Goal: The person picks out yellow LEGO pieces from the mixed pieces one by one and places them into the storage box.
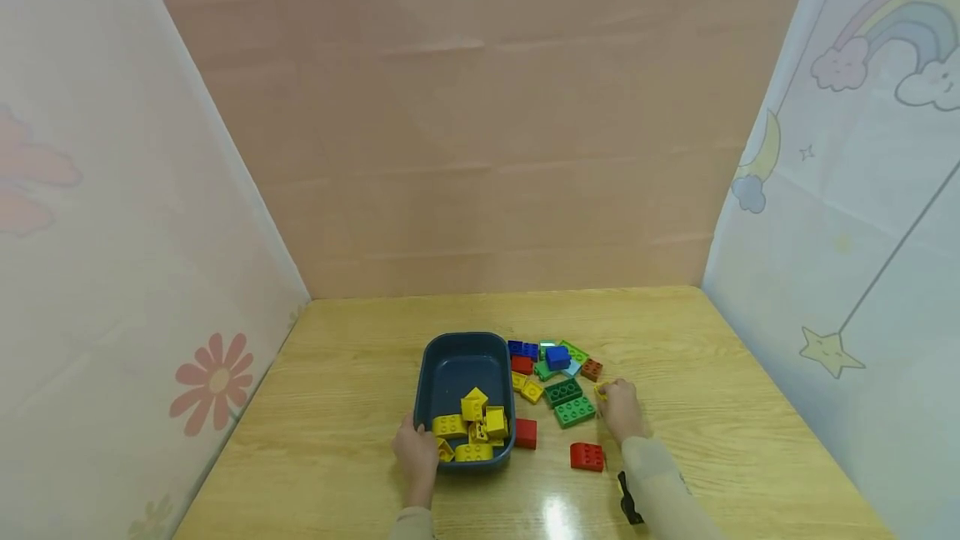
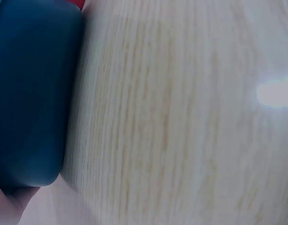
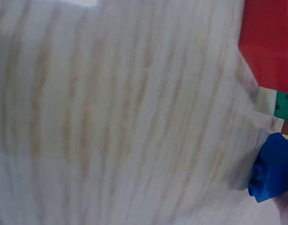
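Observation:
A dark blue bin (image 1: pixel 450 365) with several yellow building bricks (image 1: pixel 474 452) inside stands on the wooden table. My left hand (image 1: pixel 416 452) grips the bin's left wall near its front corner; in the left wrist view a finger (image 2: pixel 8 206) shows at the bin's (image 2: pixel 36 93) lower edge. To the right, my right hand (image 1: pixel 622 411) reaches down to the table, its fingertips pinching a small yellow brick (image 1: pixel 601 391). The right wrist view has a blue brick (image 3: pixel 273 168) close beside the fingers (image 3: pixel 287 206); the hand covers that spot in the head view.
Between bin and right hand lie loose bricks: green (image 1: pixel 575 412), dark green (image 1: pixel 562 392), brown (image 1: pixel 592 369), yellow (image 1: pixel 532 391), and a blue one (image 1: pixel 557 357) atop a pile. Red bricks sit by the bin (image 1: pixel 526 433) and nearer me (image 1: pixel 587 457). Cloth walls (image 1: pixel 480 148) surround the table.

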A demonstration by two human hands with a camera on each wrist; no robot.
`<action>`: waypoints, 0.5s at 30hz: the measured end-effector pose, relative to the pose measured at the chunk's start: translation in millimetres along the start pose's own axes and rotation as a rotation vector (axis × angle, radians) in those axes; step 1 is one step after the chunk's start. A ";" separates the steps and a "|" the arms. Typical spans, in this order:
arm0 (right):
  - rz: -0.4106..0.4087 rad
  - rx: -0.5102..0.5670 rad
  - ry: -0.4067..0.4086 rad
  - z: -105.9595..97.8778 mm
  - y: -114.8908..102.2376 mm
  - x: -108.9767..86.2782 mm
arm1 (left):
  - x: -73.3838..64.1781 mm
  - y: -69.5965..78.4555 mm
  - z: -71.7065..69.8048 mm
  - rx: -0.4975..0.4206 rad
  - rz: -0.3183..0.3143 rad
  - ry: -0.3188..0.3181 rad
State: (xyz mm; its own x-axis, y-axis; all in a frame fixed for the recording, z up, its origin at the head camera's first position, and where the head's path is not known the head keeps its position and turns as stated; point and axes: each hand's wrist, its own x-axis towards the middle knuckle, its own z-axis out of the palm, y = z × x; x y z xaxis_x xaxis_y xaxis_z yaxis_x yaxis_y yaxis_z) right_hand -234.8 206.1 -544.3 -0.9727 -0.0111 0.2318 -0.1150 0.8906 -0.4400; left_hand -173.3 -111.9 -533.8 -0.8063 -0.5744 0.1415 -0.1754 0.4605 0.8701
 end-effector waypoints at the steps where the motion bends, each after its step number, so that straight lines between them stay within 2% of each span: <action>1: 0.004 0.006 0.009 0.2 -0.2 -0.7 | 0.1 0.0 0.1 -0.002 0.002 0.002; 11: -0.012 0.044 0.065 1.2 1.1 -3.9 | -0.6 0.9 0.1 -0.004 -0.001 -0.001; 15: -0.020 0.045 0.125 -2.6 -4.5 -1.4 | -0.4 1.5 -0.8 -0.001 -0.002 0.002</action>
State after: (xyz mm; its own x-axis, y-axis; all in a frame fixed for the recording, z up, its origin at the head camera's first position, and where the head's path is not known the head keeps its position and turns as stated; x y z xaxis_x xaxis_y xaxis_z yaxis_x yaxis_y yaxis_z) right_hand -232.4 203.3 -540.4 -0.9376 0.0308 0.3464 -0.1457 0.8696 -0.4718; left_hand -172.7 -111.5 -532.2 -0.8051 -0.5762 0.1408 -0.1761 0.4588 0.8709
